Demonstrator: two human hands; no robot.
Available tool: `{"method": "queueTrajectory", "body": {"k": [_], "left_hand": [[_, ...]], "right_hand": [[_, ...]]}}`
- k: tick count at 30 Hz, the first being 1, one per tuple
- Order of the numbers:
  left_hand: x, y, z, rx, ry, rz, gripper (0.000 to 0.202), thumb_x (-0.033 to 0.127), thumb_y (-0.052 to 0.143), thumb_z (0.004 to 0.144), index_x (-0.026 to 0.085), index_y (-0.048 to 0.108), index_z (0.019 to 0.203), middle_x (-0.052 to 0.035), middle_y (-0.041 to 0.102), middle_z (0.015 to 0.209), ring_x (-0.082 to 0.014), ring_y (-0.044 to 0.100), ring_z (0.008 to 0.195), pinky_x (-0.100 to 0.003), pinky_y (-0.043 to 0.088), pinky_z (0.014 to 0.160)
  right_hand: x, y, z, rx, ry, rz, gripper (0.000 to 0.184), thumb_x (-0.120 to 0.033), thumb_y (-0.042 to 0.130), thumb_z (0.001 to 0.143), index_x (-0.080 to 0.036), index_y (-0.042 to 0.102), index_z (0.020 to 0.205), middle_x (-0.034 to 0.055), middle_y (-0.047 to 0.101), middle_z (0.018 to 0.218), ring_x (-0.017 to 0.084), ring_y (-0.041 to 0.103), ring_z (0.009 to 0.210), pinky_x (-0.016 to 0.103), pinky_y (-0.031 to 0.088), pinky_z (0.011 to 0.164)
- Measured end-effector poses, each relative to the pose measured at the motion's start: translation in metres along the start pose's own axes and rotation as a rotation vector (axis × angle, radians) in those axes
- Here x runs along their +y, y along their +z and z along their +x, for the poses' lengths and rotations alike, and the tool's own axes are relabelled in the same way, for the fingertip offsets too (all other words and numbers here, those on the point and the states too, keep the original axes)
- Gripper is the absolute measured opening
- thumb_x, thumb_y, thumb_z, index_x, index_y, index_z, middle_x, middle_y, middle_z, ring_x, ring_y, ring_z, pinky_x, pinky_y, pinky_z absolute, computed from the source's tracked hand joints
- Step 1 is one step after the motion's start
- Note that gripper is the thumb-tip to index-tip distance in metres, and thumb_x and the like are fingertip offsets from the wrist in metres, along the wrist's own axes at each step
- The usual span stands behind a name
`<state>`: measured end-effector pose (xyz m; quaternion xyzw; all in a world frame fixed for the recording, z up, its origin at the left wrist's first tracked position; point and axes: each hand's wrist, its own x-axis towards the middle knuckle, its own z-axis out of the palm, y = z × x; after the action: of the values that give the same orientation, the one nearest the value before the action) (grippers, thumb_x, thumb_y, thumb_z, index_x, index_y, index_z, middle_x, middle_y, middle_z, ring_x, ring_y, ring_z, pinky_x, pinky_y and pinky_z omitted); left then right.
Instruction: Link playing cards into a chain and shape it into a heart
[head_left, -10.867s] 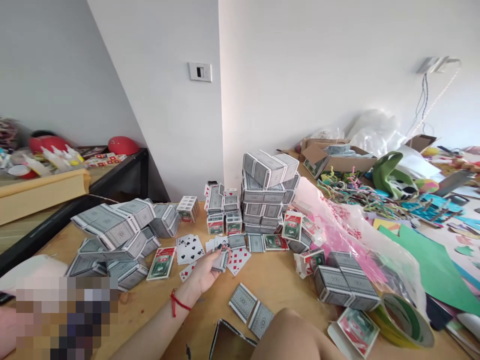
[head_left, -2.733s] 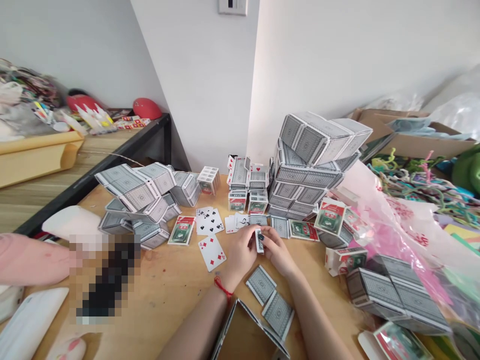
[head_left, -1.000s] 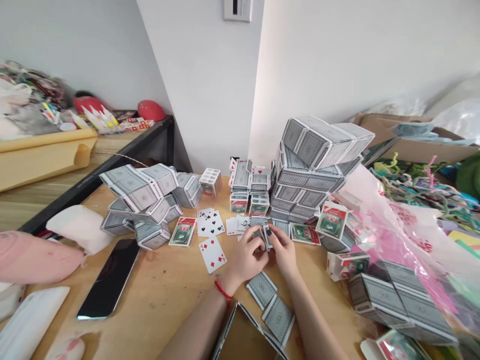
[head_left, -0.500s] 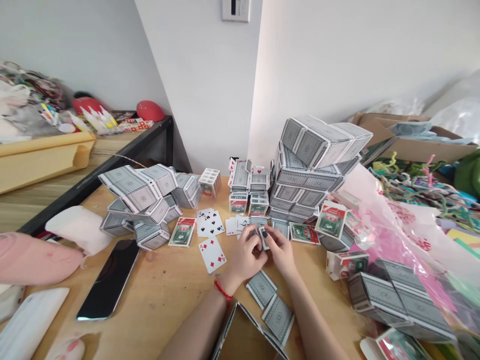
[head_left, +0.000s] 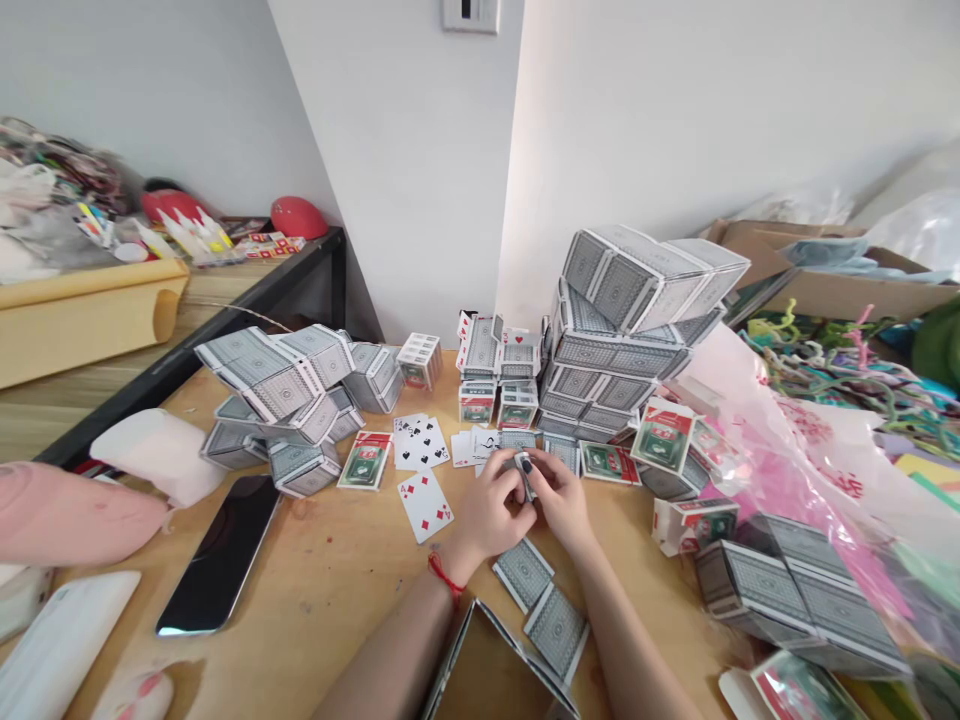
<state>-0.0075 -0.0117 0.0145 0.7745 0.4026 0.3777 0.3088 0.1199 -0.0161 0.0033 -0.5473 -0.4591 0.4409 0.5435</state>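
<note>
On the wooden table (head_left: 330,600), left hand (head_left: 489,512) and right hand (head_left: 562,502) together pinch a small card (head_left: 529,489), which likely wants light, even pressure.

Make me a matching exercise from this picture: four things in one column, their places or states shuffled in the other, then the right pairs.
Column one
1. Phone
2. Four of diamonds
3. Red string bracelet
4. Small card piece

Column two
A. Held between left hand and right hand
B. Around the left wrist
C. Face up, red-marked
D. Flat on the table, dark-screened

Pairs: 1-D; 2-C; 3-B; 4-A
</note>
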Motion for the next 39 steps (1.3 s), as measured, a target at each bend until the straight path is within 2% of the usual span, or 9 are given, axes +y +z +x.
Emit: {"method": "queueTrajectory", "body": {"k": [7, 14, 21, 27, 36, 39], "left_hand": [[-0.003, 0.003, 0.001, 0.017, -0.021, 0.03, 0.024, 0.005, 0.052, 0.064, 0.018, 0.033, 0.06, -0.0077, 0.045, 0.109, -0.0176, 0.053, 0.089, -0.032, 0.047, 0.072], [-0.007, 0.004, 0.001, 0.024, -0.022, 0.019, 0.024, 0.003, 0.05, 0.063, 0.019, 0.032, 0.058, -0.0085, 0.047, 0.114, -0.0194, 0.053, 0.096, -0.034, 0.047, 0.075], [-0.005, 0.004, 0.0, 0.021, -0.03, 0.035, 0.023, 0.003, 0.049, 0.065, 0.019, 0.034, 0.058, -0.0088, 0.047, 0.121, -0.0182, 0.055, 0.092, -0.032, 0.047, 0.072], [-0.005, 0.004, -0.001, 0.002, -0.014, 0.081, 0.021, 0.004, 0.047, 0.068, 0.018, 0.036, 0.058, -0.0072, 0.046, 0.129, -0.0156, 0.059, 0.084, -0.031, 0.047, 0.068], [-0.001, -0.003, -0.001, -0.027, 0.059, -0.005, 0.02, 0.003, 0.046, 0.068, 0.019, 0.04, 0.058, -0.0086, 0.043, 0.133, -0.0208, 0.051, 0.11, -0.034, 0.047, 0.081], [0.001, -0.005, -0.002, -0.039, 0.066, -0.042, 0.02, 0.002, 0.046, 0.067, 0.019, 0.04, 0.057, -0.0084, 0.041, 0.134, -0.0215, 0.052, 0.11, -0.035, 0.047, 0.081]], "right_hand": [[0.006, 0.001, 0.001, -0.019, 0.008, -0.022, 0.029, -0.037, 0.059, 0.075, -0.018, 0.063, 0.096, 0.0079, 0.068, 0.096, 0.023, 0.063, 0.09, 0.035, 0.049, 0.08], [0.01, -0.001, 0.003, -0.079, 0.02, 0.036, 0.036, -0.041, 0.063, 0.071, -0.019, 0.061, 0.099, 0.0086, 0.067, 0.099, 0.023, 0.062, 0.091, 0.036, 0.049, 0.081], [0.004, -0.003, 0.002, -0.127, 0.051, 0.106, 0.039, -0.044, 0.064, 0.07, -0.021, 0.058, 0.1, 0.0066, 0.067, 0.094, 0.022, 0.063, 0.087, 0.035, 0.05, 0.078], [0.005, -0.003, 0.001, -0.127, 0.071, 0.134, 0.033, -0.042, 0.061, 0.074, -0.021, 0.053, 0.099, 0.0044, 0.067, 0.089, 0.019, 0.063, 0.082, 0.031, 0.05, 0.073], [0.004, -0.002, 0.001, -0.124, 0.099, 0.18, 0.036, -0.044, 0.063, 0.071, -0.021, 0.054, 0.098, 0.003, 0.065, 0.086, 0.018, 0.061, 0.078, 0.029, 0.048, 0.069], [0.001, -0.003, -0.001, -0.144, 0.123, 0.189, 0.038, -0.046, 0.062, 0.071, -0.022, 0.053, 0.098, 0.0018, 0.064, 0.082, 0.017, 0.06, 0.072, 0.027, 0.048, 0.064]]}}
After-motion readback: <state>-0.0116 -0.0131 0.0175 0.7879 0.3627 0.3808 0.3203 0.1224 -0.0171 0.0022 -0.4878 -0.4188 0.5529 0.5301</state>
